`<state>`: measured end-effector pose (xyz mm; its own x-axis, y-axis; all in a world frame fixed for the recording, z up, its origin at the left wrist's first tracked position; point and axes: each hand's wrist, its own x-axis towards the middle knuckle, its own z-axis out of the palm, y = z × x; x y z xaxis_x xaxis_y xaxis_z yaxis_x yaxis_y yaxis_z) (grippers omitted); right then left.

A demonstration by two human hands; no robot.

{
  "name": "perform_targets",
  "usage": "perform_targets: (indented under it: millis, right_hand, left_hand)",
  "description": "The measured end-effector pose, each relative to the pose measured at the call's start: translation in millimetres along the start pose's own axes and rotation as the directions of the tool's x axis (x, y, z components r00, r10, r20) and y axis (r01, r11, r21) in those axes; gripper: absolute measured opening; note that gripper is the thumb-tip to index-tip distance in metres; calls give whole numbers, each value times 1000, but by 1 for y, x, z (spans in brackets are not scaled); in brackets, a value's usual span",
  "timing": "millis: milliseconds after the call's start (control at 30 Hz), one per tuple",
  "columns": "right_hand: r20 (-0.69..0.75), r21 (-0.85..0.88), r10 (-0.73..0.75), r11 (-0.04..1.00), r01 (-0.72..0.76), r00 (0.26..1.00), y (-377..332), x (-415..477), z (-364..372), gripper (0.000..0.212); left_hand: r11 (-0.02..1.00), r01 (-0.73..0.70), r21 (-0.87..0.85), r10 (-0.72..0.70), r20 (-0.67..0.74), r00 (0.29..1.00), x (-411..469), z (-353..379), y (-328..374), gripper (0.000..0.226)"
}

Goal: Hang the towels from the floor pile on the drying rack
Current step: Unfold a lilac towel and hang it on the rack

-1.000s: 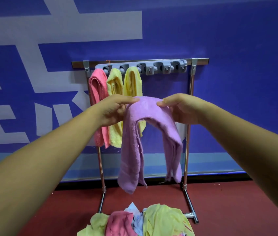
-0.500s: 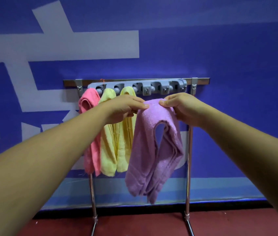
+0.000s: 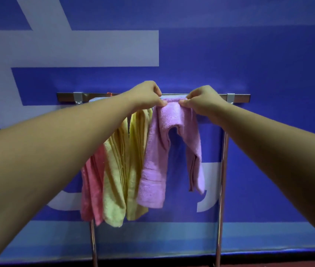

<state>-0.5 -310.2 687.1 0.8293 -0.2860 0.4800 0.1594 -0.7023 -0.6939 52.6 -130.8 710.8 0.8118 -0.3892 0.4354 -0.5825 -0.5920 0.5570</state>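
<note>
- Both hands are up at the top of the rack. The left hand [image 3: 149,97] and the right hand [image 3: 203,102] each pinch the folded top edge of a lilac terry-cloth towel [image 3: 160,151] between curled fingers and thumb. They are close together, with only a short bridge of cloth between them.
- That towel sits right at the flat metal top bar [image 3: 238,98] of the chrome tube drying rack [image 3: 222,170], just right of the towels hanging there. The hands cover the spot, so I cannot tell whether its fold is caught on anything.
- Likeliest slip: the two tails are unequal. The left one hangs lower and fuller, ending in a banded hem, and the right one is shorter and narrower. If the hands let go before the fold is seated, the longer side would probably drag the towel off.
- Second risk: its left edge lies against the first yellow terry towel [image 3: 138,160], so a sideways tug could pull that one loose too.
- Look of the lilac towel: it has a soft looped pile and hangs limp, bunched at the pinch. It is doubled into an arch, and the blue wall [image 3: 268,64] shows through the gap.
- Further left hang a second yellow terry towel [image 3: 114,180] and a salmon-pink terry towel [image 3: 92,189], partly behind the left forearm.
</note>
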Motion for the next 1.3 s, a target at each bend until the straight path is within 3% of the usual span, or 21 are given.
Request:
perform_targets:
  millis: [100, 233, 333, 400, 533, 600, 700, 800, 933, 1000, 1100, 1200, 1300]
  right_hand:
    - [-58, -112, -28, 993, 21, 998, -2, 20, 10, 19]
    - [-114, -95, -4, 995, -7, 994, 3, 40, 24, 12]
    - [-186, -272, -24, 962, -28, 982, 14, 42, 33, 10]
    - [-158, -367, -53, 930, -9, 986, 18, 38, 35, 13]
    - [-169, -588, -275, 799, 128, 946, 18, 19, 32, 13]
    - [-188, -572, -389, 790, 222, 902, 16, 5, 27, 17]
    - [-78, -346, -420, 862, 370, 904, 11, -20, 24, 13]
    - [39, -208, -285, 935, 287, 958, 13, -28, 30, 29]
    - [19, -192, -185, 964, 185, 982, 20, -24, 38, 24]
    - [-55, -221, -188, 960, 171, 981, 22, -23, 38, 30]
    - [-148, -153, -189, 974, 167, 971, 24, -26, 35, 15]
    - [-121, -75, -170, 984, 162, 978, 32, -30, 40, 8]
    - [-21, -60, -118, 991, 116, 993, 44, -29, 50, 18]
  left_hand:
    - [998, -26, 64, 29, -55, 998, 17, 4, -6, 25]
    - [976, 0, 217, 29, -129, 991, 35, 18, -14, 18]
    - [918, -9, 397, 92, -193, 977, 44, 36, -20, 19]
    - [876, -52, 479, 143, -156, 977, 45, 41, -24, 17]
    - [837, -177, 517, 290, -145, 946, 31, 31, -27, 17]
    - [840, -256, 479, 349, -114, 930, 20, 25, -30, 14]
    - [876, -299, 378, 320, 7, 947, -1, 20, -36, 26]
    - [848, -284, 447, 301, 36, 953, -8, 24, -37, 43]
    - [750, -304, 588, 335, 59, 940, -10, 40, -25, 18]
    - [797, -268, 542, 300, 31, 953, -14, 46, -21, 14]
    - [910, -191, 369, 204, 4, 979, -20, 53, -23, 31]
    - [988, -141, 61, 139, 35, 990, -23, 65, -34, 59]
    - [988, -86, -128, 88, 5, 996, -27, 79, -40, 75]
